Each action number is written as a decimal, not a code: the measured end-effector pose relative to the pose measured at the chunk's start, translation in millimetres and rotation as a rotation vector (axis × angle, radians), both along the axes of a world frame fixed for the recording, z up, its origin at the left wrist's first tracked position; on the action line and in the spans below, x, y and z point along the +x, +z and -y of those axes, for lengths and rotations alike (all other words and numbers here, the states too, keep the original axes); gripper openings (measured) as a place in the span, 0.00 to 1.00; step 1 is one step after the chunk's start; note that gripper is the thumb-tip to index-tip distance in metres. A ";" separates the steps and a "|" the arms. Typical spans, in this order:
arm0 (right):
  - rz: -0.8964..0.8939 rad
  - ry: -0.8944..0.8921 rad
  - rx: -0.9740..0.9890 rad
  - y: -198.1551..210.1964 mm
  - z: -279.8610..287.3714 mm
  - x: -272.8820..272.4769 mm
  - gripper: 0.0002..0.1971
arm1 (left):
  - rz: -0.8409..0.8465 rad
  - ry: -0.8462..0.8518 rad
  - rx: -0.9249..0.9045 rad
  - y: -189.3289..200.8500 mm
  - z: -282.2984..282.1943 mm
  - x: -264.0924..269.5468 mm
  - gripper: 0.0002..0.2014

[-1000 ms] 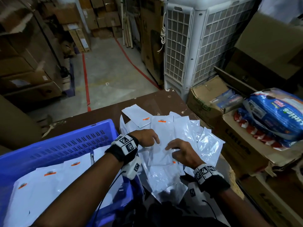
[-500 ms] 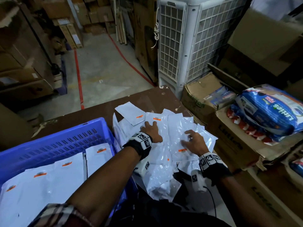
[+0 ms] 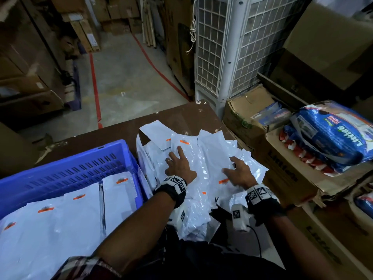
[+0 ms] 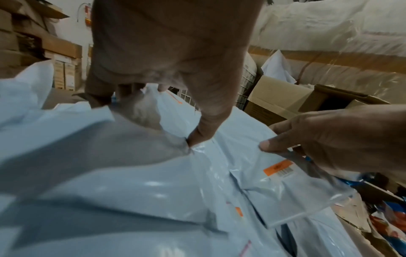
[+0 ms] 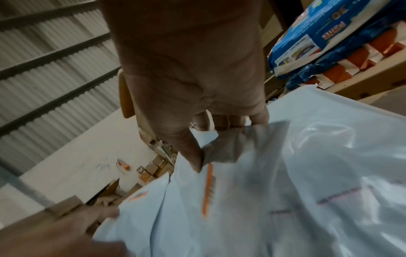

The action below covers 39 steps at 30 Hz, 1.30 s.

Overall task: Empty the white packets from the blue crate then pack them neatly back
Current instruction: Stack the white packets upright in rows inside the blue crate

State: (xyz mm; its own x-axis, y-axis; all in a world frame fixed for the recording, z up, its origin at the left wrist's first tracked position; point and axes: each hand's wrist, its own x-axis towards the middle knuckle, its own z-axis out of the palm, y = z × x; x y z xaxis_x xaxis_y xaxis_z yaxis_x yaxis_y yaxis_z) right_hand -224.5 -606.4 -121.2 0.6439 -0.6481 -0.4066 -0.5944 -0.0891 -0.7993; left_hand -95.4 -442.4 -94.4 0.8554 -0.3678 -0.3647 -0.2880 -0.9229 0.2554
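The blue crate (image 3: 66,164) stands at the left of the brown table (image 3: 181,118), with white packets (image 3: 60,229) bearing orange labels lying flat inside. A loose pile of white packets (image 3: 212,156) lies to its right. My left hand (image 3: 177,162) rests on the pile with fingers spread and straight; in the left wrist view its thumb (image 4: 197,137) presses into a packet. My right hand (image 3: 235,170) is on the pile's right side. The right wrist view shows its thumb (image 5: 193,160) and fingers pinching a packet's folded edge (image 5: 222,146).
A white grilled air cooler (image 3: 232,47) stands beyond the table's far right corner. Open cardboard boxes (image 3: 282,174) crowd the table's right edge, with a blue diaper pack (image 3: 333,138) on top. Stacked cartons line the left; a concrete floor with red lines lies ahead.
Both hands have slid farther out over the pile. The left hand went from curled fingers to a flat spread. The right hand shifted right onto another packet.
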 end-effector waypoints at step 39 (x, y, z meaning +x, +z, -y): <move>-0.488 0.107 -0.480 -22.1 -91.1 -12.7 0.49 | 0.070 0.083 -0.164 -12.1 -30.3 -37.6 0.45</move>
State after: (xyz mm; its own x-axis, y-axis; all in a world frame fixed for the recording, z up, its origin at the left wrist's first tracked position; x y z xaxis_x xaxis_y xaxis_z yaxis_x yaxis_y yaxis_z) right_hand -237.3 -515.3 -143.3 0.5302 -0.7721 -0.3503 -0.8444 -0.4438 -0.3000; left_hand -133.0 -412.1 -106.5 0.9066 -0.3443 -0.2439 -0.2347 -0.8920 0.3864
